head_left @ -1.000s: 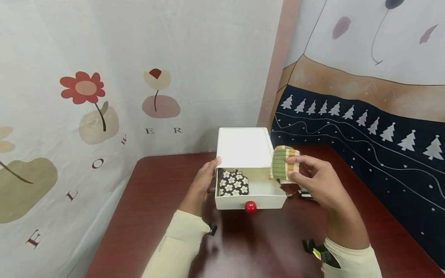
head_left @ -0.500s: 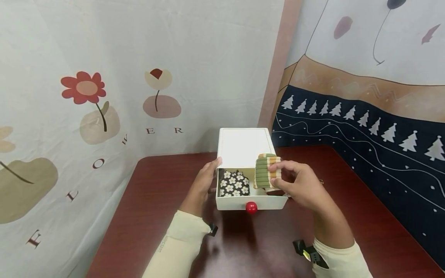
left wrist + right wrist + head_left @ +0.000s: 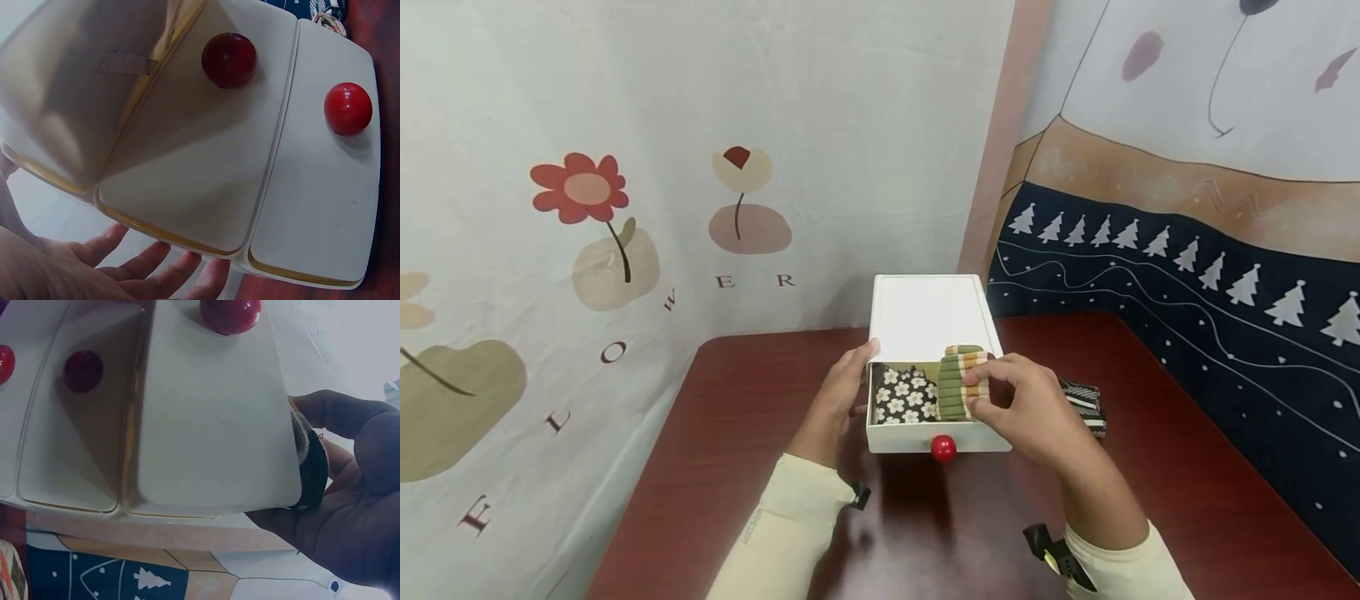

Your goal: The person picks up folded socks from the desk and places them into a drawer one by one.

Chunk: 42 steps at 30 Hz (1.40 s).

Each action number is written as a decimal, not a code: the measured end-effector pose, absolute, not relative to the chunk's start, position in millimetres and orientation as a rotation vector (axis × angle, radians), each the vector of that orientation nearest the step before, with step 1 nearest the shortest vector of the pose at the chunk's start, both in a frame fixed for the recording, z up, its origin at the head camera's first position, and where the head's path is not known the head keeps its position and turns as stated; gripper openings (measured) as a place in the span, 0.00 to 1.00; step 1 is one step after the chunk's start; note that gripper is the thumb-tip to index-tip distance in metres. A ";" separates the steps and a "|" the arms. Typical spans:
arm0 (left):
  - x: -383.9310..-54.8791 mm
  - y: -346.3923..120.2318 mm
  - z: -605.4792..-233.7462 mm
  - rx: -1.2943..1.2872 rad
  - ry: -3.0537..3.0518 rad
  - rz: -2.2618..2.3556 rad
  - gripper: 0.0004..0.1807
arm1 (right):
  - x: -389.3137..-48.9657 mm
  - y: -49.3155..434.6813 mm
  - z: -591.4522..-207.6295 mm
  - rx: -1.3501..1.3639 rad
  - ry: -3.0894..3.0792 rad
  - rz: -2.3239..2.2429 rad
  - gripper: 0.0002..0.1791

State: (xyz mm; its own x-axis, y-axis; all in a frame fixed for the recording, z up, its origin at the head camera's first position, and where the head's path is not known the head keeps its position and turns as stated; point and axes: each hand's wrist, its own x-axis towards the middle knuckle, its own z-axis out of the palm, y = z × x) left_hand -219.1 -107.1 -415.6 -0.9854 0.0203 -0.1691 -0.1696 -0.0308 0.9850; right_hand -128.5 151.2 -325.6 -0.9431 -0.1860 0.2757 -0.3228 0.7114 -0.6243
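A white cabinet [image 3: 932,312] stands on the table with its top drawer [image 3: 898,437] pulled out; the drawer has a red knob [image 3: 943,448]. Inside, on the left, sits a folded black cloth with white flowers [image 3: 904,396]. My right hand [image 3: 1026,408] pinches a folded green, white and yellow striped cloth [image 3: 953,387] between thumb and fingers, over the drawer's right half. Part of that cloth dips below the drawer's rim. My left hand [image 3: 838,392] lies along the cabinet's left side, its fingers [image 3: 150,259] extended against the wall in the left wrist view.
Two closed lower drawers with red knobs [image 3: 348,109] show in the left wrist view. A folded black-and-white patterned cloth [image 3: 1084,407] lies on the dark red table [image 3: 737,417], right of the cabinet. Printed curtains [image 3: 850,167] hang behind and at the right.
My right hand has carried the striped cloth leftward from beside the cabinet, then down into the open drawer. The left hand stays on the cabinet's side.
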 end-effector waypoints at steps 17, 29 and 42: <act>-220.3 -106.5 -412.1 -0.169 2.105 2.154 0.40 | -130.6 146.1 -316.9 0.455 -2.888 0.907 0.09; -221.9 -107.1 -413.8 -0.164 2.079 2.154 0.40 | -135.4 126.7 -318.1 0.450 -2.990 0.782 0.12; -220.6 -109.0 -415.0 -0.150 2.108 2.130 0.41 | -126.9 110.4 -320.9 0.290 -3.035 0.575 0.18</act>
